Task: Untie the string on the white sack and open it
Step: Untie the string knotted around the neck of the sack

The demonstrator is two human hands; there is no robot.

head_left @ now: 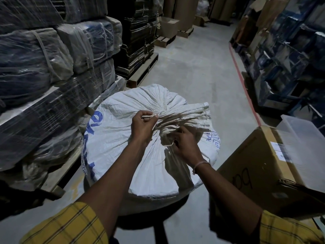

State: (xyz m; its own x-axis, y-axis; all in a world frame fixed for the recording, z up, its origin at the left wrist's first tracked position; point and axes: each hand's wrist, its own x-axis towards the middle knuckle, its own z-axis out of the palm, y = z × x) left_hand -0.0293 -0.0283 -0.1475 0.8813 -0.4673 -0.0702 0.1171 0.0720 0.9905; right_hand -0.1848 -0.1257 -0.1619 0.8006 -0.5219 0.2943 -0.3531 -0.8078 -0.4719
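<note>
White sack (123,147) stands upright in the aisle right in front of me, its top facing up, blue lettering running down its left side and handwriting on its right. Its mouth is still gathered into a bunched neck (184,115) that lies over toward the far right, bound at the base with pale string (164,104). My left hand (142,126) is closed, pinching a loose end of the string between thumb and fingers just left of the neck. My right hand (184,143) is curled at the near side of the knot, fingers closed on a fold of the gathered fabric; a thin band sits on that wrist. Both yellow checked sleeves are pushed up. Plastic-wrapped bundles (35,64) are stacked on pallets at my left, a cardboard box (260,169) sits just beside the sack on my right, and a clear plastic tub (302,131) rests on top of it.
</note>
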